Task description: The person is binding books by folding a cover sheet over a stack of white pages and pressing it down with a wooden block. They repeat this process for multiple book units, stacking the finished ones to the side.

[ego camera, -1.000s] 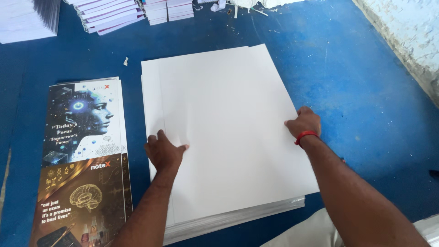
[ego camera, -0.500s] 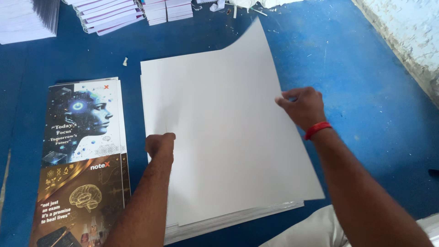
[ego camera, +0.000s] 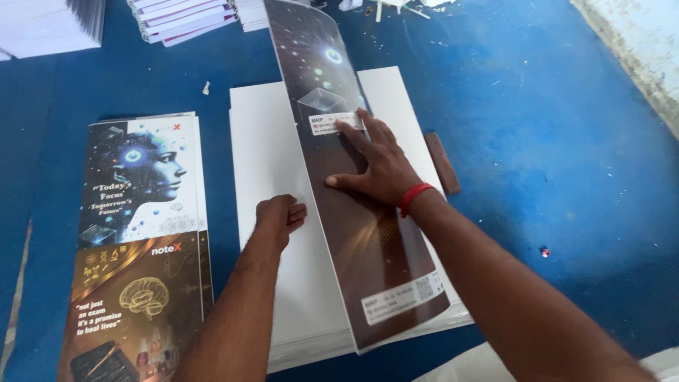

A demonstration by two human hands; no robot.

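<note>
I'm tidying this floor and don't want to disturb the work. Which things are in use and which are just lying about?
In use:
right hand flat on the dark printed cover sheet
left hand on the white sheet stack

Lying about:
pile of printed covers
brown strip
notebook stacks

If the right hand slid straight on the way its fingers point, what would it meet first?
The right hand points up the dark printed sheet. It would probably cross the sheet's white label first, with the notebook stacks farther off.

A dark printed cover sheet [ego camera: 353, 212] curls upward, half turned over, on the white sheet stack [ego camera: 269, 155]. The stack lies flat beneath it.
</note>
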